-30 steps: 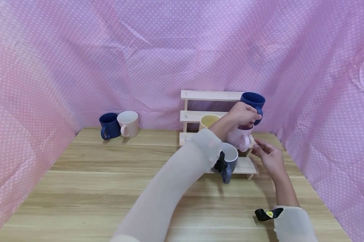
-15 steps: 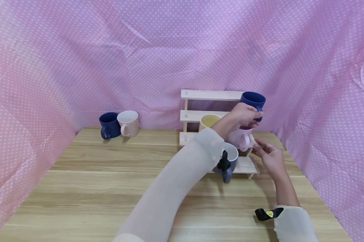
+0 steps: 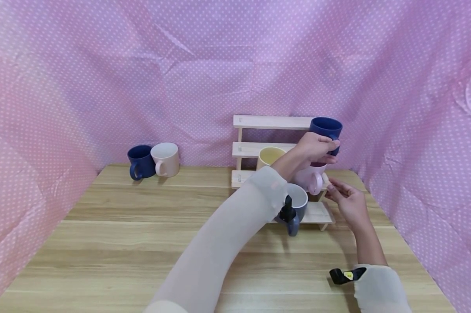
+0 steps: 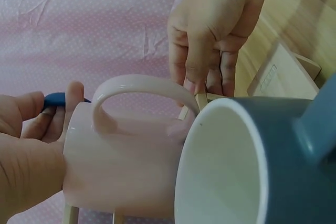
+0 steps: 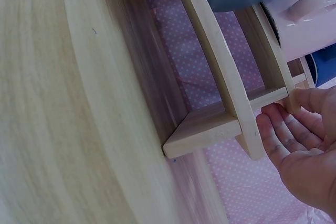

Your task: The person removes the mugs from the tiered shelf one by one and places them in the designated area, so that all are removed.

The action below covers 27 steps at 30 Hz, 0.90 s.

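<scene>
At the right end of the tiered wooden rack, my left hand pinches the handle of a dark blue mug. Whether that mug's base rests on a shelf is hidden behind the hand. The handle's blue edge shows between my fingers in the left wrist view. My right hand pinches the right end of a lower rack board. Close below my left hand, a pink mug stands on that tier. A grey-blue mug stands on the lowest tier, partly behind my left wrist.
A yellow mug stands on the rack left of the pink one, partly behind my forearm. At the table's back left, another dark blue mug and a pale pink mug stand side by side. Pink dotted cloth hangs behind the wooden table.
My left hand's fingers have shifted slightly on the blue mug's handle. The mug stays in nearly the same place, and my right hand keeps its hold on the rack.
</scene>
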Each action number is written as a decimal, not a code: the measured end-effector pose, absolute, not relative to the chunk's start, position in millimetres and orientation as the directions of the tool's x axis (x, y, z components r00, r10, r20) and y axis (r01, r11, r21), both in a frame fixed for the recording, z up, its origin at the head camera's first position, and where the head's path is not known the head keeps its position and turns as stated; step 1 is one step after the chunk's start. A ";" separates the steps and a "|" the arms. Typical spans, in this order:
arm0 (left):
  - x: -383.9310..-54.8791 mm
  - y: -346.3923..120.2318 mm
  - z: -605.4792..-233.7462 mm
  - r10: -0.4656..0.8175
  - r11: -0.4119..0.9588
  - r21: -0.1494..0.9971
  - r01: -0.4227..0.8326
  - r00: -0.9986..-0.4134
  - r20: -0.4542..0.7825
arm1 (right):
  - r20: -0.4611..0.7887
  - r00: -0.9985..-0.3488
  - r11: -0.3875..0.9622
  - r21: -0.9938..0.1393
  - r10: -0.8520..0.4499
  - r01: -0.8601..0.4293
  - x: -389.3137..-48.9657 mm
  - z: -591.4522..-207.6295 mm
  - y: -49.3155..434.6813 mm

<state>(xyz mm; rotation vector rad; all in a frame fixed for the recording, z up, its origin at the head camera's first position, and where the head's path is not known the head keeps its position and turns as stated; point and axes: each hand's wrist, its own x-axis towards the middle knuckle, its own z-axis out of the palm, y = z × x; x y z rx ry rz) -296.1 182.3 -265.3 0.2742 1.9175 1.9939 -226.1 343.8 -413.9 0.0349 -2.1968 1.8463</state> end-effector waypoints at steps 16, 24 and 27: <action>-290.6 180.5 -270.3 0.351 0.099 0.990 0.103 -0.934 0.062 | 0.235 -0.958 0.188 -0.961 0.163 -0.203 -226.0 -414.6 343.8; -290.2 175.5 -269.2 0.386 0.087 0.971 0.221 -0.906 0.171 | 0.236 -0.960 0.186 -0.961 0.149 -0.207 -224.7 -414.3 342.3; -290.2 172.9 -267.1 0.396 0.074 0.964 0.255 -0.895 0.206 | 0.240 -0.959 0.196 -0.958 0.150 -0.209 -224.6 -414.0 342.9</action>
